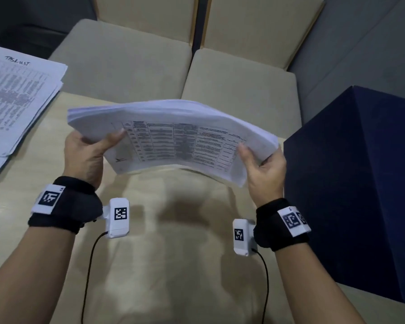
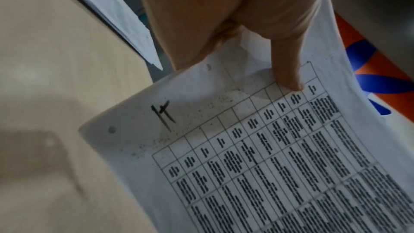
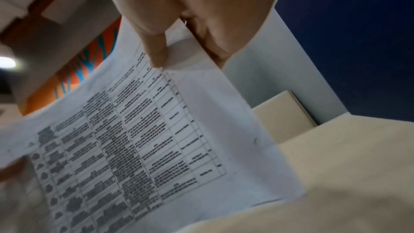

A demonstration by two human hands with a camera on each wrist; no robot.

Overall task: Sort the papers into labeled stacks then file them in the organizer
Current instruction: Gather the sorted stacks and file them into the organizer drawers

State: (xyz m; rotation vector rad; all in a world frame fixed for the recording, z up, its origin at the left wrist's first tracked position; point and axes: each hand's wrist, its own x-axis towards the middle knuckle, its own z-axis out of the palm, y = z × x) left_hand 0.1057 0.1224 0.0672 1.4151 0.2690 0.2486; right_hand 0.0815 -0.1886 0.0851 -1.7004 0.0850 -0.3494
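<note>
Item: thick sheaf of white printed papers [image 1: 173, 134], top sheet a ruled table with a handwritten mark near one corner. Location: held in the air over the middle of the pale wooden bench [image 1: 150, 253], clear of its surface, bowed upward between our hands.

Left hand [image 1: 89, 150]: grasping the sheaf's left short edge, thumb [image 2: 289, 77] on top, fingers underneath. Right hand [image 1: 262, 167]: grasping the right short edge likewise, thumb [image 3: 156, 54] pressing the top sheet. Neither grip is released.

Also present: a spread pile of white printed sheets [image 1: 17, 101] with a handwritten heading, at the bench's far left corner and overhanging its far edge; a tall dark blue box [image 1: 360, 183] along the right edge, which we judge may be the organizer, though no compartments show; beige cushioned chairs [image 1: 131, 61] beyond the far edge.

Risk notes, as we judge them: the sheaf is thick and pinched only at its ends, so inner sheets could slide out and fan across the bench if either grip loosens or the bow deepens. The overhanging left pile could be nudged off the far edge by an arm reaching across. Setting the sheaf down on the wrong pile would mix the sorted categories.
</note>
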